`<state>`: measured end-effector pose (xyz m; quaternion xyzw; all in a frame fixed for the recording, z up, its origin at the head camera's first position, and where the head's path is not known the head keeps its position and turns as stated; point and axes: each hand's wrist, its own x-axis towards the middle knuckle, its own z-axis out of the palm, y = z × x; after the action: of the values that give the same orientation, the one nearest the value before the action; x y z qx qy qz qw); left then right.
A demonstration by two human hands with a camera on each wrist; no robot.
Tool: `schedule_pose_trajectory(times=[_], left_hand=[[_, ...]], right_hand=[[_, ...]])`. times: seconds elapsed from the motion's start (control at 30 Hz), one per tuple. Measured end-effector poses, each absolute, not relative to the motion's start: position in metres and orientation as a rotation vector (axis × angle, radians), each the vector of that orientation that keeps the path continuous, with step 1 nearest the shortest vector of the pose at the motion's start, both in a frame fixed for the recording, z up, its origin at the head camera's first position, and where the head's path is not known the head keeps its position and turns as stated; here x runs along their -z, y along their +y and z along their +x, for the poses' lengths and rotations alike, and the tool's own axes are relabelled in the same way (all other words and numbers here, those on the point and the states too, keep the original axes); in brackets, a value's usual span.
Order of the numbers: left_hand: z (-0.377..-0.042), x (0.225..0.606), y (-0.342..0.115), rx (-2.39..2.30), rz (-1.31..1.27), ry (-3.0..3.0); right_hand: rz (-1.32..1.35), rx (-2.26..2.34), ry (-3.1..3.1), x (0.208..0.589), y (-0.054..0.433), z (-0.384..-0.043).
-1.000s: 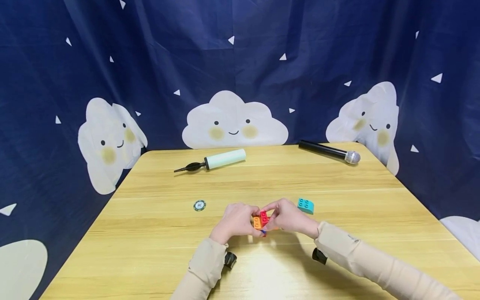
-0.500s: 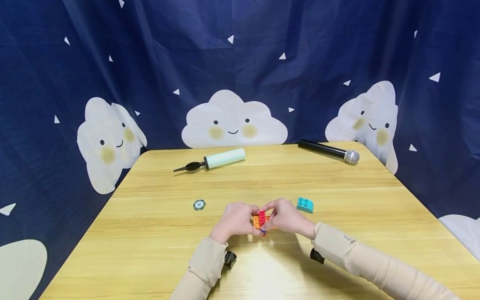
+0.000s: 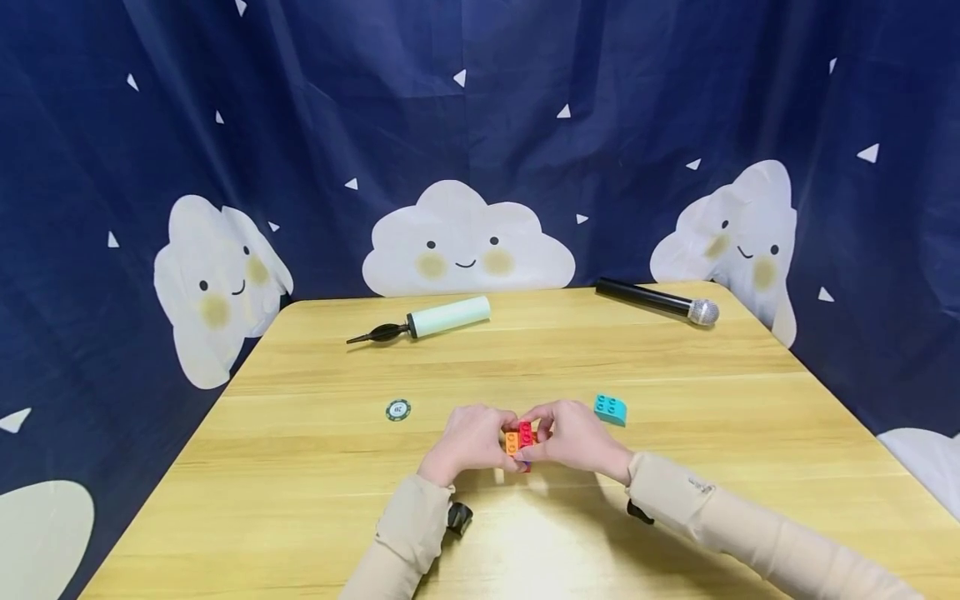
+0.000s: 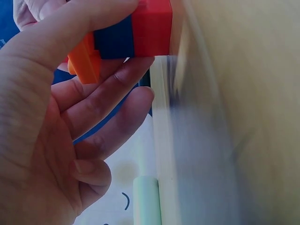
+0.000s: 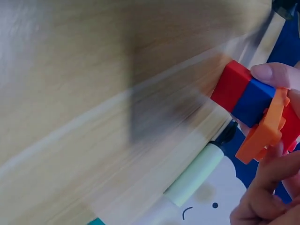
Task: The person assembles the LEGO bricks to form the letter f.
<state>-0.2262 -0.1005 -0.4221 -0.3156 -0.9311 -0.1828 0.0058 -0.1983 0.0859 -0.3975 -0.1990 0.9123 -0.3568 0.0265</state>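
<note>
Brick stack: the toy building bricks (image 3: 526, 435) are between your two hands, midway between the table's left and right edges; whether they touch the tabletop, you cannot tell.
Colours: the right wrist view shows you a red end brick (image 5: 232, 86), a blue brick (image 5: 253, 102) joined to it, an orange piece (image 5: 262, 135) with studs, then another red brick (image 5: 291, 125).
Your left hand (image 3: 468, 439): thumb and fingers pinch the stack from its left side.
Your right hand (image 3: 577, 437): thumb and fingers grip the stack from the right; the two hands meet around it and hide parts of it from the head view.
Teal brick: a four-studded block (image 3: 611, 410) with a curved end lies just beyond your right hand, the nearest loose thing.
Poker chip: a dark-rimmed chip (image 3: 398, 410) lies flat toward the left edge, near your left hand.
Hand pump: the pale-green pump (image 3: 417, 325) lies near the far edge, its black nozzle toward the left edge.
Microphone: a black microphone (image 3: 656, 302) lies by the far right corner, silver head toward the right edge.
Table: wood-grain top (image 3: 300, 467), with a navy cloud-print curtain (image 3: 517, 100) behind the far edge.
</note>
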Motion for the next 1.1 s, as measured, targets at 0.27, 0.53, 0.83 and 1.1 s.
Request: schedule_pose_trajectory(times=[0.27,0.53,0.83,1.1], left_hand=[[-0.227,0.423,-0.100,0.548,-0.986,-2.913],[-0.228,0.423,-0.101,0.556,-0.985,-2.911],[-0.230,0.418,-0.104,0.632,-0.997,-2.934],[-0.228,0.422,-0.103,0.604,-0.998,-2.924]], right_hand=[[-0.764,1.078,2.941,0.406,0.088,-0.199],[-0.694,1.243,2.772,0.412,0.089,-0.204],[-0.695,1.175,2.765,0.403,0.085,-0.208],[-0.670,1.184,2.707,0.410,0.086,-0.209]])
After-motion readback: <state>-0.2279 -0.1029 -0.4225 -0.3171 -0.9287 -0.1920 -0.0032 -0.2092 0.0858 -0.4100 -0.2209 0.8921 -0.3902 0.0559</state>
